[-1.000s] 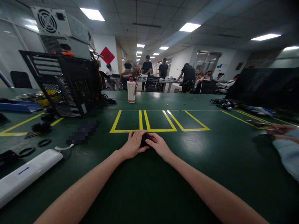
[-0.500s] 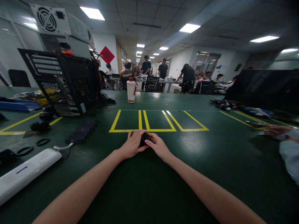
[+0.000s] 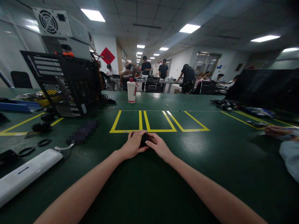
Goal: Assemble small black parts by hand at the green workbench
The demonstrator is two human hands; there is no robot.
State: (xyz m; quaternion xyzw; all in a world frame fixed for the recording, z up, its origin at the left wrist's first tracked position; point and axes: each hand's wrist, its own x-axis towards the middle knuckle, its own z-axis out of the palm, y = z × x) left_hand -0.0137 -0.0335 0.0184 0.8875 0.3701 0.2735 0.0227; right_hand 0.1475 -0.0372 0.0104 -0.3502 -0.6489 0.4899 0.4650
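A small black object (image 3: 144, 140) rests at the middle of the green table (image 3: 149, 183), mostly covered by fingers, so I cannot make out its kind. My left hand (image 3: 134, 143) lies over its left side with curled fingers gripping it. From the right, my right hand (image 3: 159, 145) closes on the same object, its thumb against the near face. Just beyond the hands, yellow tape outlines (image 3: 161, 130) mark the tabletop.
A black computer case (image 3: 77, 84) carrying power supplies (image 3: 51, 23) stands at left. Nearer are a white elongated device (image 3: 30, 174) and black rings (image 3: 44, 142). A white bottle (image 3: 131, 91) stands behind the outlines. Another person's hand (image 3: 274, 131) is at far right, near cables (image 3: 221, 104).
Both hands keep the same hold on the black object. The whole view has shifted very slightly; nothing else visibly differs.
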